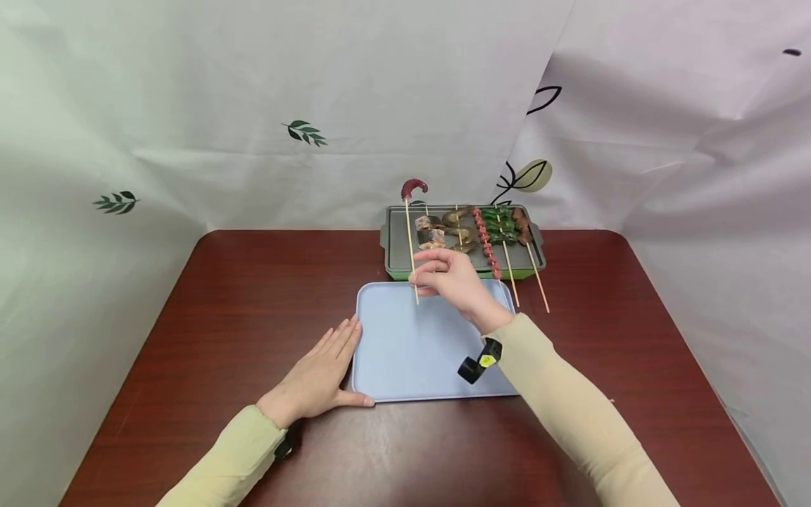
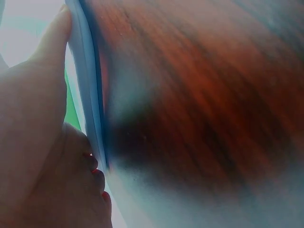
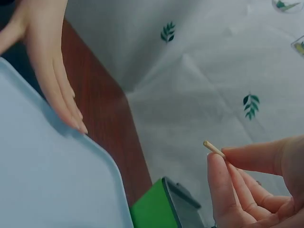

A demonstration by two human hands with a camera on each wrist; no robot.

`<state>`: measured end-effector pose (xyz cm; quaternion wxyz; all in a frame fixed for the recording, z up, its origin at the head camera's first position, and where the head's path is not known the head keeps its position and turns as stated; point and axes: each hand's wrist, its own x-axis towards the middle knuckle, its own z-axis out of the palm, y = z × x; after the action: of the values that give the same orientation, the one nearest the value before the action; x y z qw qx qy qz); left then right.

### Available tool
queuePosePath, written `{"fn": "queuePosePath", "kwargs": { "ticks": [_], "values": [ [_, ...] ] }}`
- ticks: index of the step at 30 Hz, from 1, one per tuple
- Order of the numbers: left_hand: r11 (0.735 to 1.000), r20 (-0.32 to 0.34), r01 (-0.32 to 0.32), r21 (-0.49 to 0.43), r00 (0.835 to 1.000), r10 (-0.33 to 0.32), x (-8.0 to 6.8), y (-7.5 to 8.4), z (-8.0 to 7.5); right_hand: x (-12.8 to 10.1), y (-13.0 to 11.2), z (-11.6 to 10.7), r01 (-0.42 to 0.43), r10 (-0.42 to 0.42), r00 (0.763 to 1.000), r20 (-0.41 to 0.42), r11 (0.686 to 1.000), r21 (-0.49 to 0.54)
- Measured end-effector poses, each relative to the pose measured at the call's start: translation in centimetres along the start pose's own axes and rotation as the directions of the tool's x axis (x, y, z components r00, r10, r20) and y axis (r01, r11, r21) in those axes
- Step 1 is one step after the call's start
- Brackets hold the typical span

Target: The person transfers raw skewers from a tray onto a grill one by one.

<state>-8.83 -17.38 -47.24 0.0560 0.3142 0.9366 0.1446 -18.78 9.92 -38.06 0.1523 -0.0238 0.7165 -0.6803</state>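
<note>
The table (image 1: pixel 209 331) was dark reddish-brown with a faint wood grain. At its middle lay a pale blue tray (image 1: pixel 405 352), plain and unpatterned. Near the far edge stood a grill pan (image 1: pixel 395 246), grey inside with a green outer wall. The skewer (image 1: pixel 410 246) was pale tan wood topped with a dark red piece. The backdrop cloth (image 1: pixel 253 105) was off-white with scattered dark green leaf sprigs. Both sleeves (image 1: pixel 570 408) were pale yellow-beige.

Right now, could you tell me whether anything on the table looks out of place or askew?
Nothing is spilled or damaged. One skewer, pinched by the right hand, stands almost upright with a red sausage on top, while the other skewers lie flat on the grill tray.
</note>
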Motion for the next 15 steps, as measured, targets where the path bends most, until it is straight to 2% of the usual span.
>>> {"fn": "queuePosePath", "kwargs": {
  "ticks": [10, 15],
  "values": [
    [1.000, 0.011, 0.007, -0.015, 1.000, -0.007, -0.1, 0.1, 0.0, 2.1, 0.8, 0.6, -0.144, 0.144, 0.990, 0.007, 0.989, -0.017],
    [1.000, 0.011, 0.010, -0.007, 1.000, -0.010, 0.0, 0.1, 0.0, 2.4, 1.2, 1.0, -0.154, 0.154, 0.988, 0.002, 0.988, -0.023]
  ]
}}
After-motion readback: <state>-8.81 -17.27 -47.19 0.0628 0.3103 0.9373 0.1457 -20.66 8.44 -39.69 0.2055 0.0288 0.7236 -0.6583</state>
